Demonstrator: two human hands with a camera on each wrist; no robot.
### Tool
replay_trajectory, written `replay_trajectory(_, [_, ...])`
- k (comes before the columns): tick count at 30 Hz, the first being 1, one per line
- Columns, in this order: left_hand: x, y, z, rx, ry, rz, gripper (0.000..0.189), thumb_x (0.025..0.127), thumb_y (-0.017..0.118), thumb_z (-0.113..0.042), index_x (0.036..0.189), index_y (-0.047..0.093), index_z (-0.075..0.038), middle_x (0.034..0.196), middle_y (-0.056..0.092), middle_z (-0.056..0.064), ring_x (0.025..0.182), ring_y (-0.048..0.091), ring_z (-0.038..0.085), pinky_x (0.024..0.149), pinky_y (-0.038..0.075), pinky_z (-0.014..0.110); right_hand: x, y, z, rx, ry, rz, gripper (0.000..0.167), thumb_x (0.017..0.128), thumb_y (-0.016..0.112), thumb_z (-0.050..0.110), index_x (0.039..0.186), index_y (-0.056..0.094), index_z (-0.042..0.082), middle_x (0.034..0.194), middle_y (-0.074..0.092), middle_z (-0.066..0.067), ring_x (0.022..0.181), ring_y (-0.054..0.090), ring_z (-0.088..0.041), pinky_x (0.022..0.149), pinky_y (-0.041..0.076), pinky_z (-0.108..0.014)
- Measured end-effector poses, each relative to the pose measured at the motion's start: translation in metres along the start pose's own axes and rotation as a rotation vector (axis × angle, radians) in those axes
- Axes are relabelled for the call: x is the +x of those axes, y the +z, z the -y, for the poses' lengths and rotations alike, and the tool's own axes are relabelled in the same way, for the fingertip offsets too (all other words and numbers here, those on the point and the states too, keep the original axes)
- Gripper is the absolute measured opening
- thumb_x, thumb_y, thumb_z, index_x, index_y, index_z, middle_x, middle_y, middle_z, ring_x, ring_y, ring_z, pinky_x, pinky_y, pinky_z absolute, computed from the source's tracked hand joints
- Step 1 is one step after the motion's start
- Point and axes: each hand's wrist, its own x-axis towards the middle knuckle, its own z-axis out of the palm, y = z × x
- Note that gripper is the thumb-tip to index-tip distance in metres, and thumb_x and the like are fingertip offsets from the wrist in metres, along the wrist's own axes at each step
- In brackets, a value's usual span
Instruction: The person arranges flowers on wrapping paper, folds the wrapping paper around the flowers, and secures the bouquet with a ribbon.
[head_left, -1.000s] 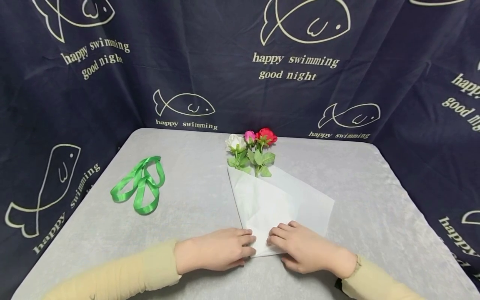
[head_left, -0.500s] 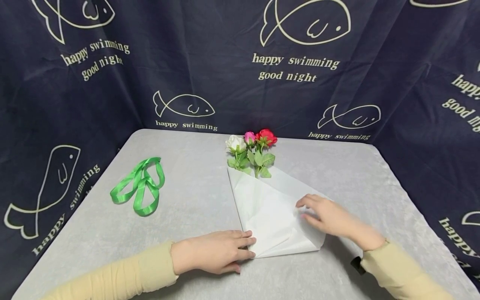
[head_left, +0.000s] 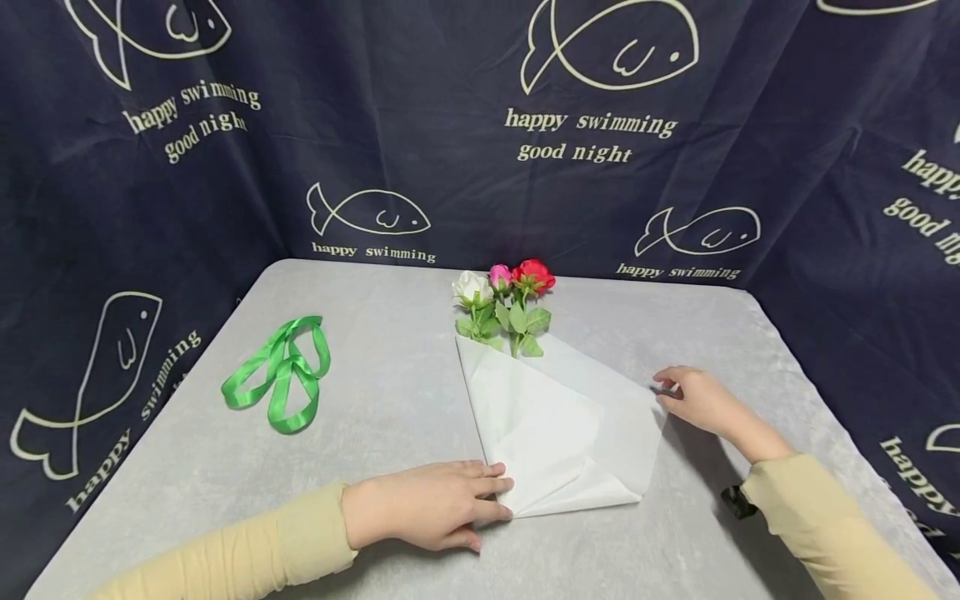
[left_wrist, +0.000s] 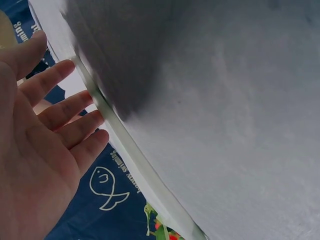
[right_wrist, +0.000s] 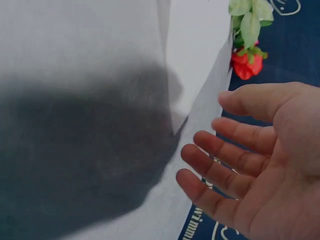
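Observation:
A sheet of white wrapping paper point(head_left: 547, 408) lies with its left side folded over the stems of a white rose point(head_left: 472, 288), a pink rosebud point(head_left: 500, 276) and a red rose point(head_left: 534, 276). Their heads and leaves stick out beyond its far edge. My left hand point(head_left: 427, 504) rests with straight fingers on the paper's near left corner; the left wrist view shows fingertips along the folded edge point(left_wrist: 135, 155). At the paper's right corner is my right hand point(head_left: 708, 406), fingers loosely bent and thumb apart from them in the right wrist view. The lower stems are hidden.
A looped green ribbon point(head_left: 288, 367) lies on the left part of the grey-covered table point(head_left: 375, 375). Behind and beside the table hangs a dark blue curtain point(head_left: 450, 125) with fish prints. A small black object point(head_left: 738, 502) shows at the right sleeve.
My right hand has left the near fold and moved right and away across the paper to its right corner. The left hand stays nearly in place on the near left corner.

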Motion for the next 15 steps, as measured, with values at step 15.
replay_trajectory(15, [0.0012, -0.0022, -0.002, 0.065, 0.0, 0.005, 0.049, 0.093, 0.047, -0.051, 0.134, 0.052, -0.024, 0.143, 0.045, 0.007, 0.136, 0.037, 0.025, 0.109, 0.035, 0.036, 0.0054, 0.0081, -0.0021, 0.034, 0.16, 0.093, 0.021, 0.086, 0.065, 0.022, 0.079, 0.057, 0.004, 0.066, 0.051, 0.0, 0.06, 0.044, -0.013, 0.056, 0.035, -0.029])
